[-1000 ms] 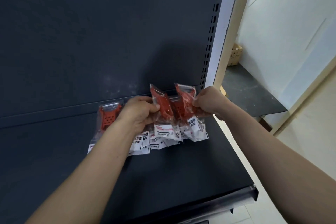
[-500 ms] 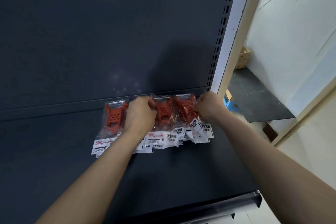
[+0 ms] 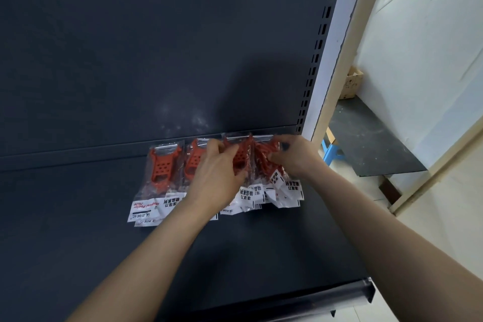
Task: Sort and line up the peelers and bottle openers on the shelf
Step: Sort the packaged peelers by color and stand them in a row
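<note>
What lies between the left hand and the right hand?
Bagged red peelers, which the left hand and the right hand both hold; the head view shows it.

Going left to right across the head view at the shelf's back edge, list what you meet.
Leftmost peeler pack → second peeler pack → left hand → middle peeler pack it grips → end peeler packs → right hand pinching them → white upright → blue stool → cardboard box.

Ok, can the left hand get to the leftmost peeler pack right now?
Probably yes: the leftmost peeler pack lies uncovered on the shelf, just beside the left hand, though that hand must first release the middle pack it grips.
</note>
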